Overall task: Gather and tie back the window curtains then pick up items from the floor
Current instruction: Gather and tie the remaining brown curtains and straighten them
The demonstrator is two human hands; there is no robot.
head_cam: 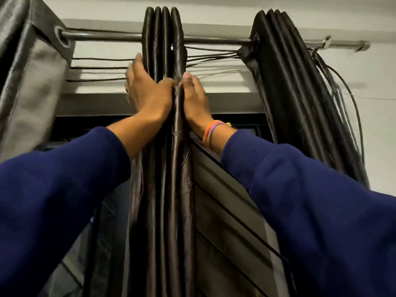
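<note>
Blue sleeves (64, 189) fill the bottom of my view on both sides, both arms reaching up toward the rod. From them I follow to the left hand (147, 91), which lies against the left side of the middle curtain bundle (165, 146), fingers straight and pointing up along the folds, thumb tucked in against the cloth at the front. I see the right hand (195, 97) pressed to the bundle's right side, thumb upright on the fabric; its other fingers go behind the folds, so I cannot tell how far they curl. Between the two hands the dark, glossy pleats are squeezed tight together, just below the curtain rod (107, 37). On the right wrist I make out a band of orange and purple bracelets (211, 130). That bundle hangs from the rod at the centre of my view and drops straight down out of frame. Thin dark cords (100, 67) run sideways from it to the left and right. Farther left I see a grey curtain panel (32, 86) on the rod by its eyelet, and farther right a second dark gathered curtain (295, 88) with loose cords hanging beside it. Behind everything are the dark window frame (231, 106) and a pale wall (375, 125).
</note>
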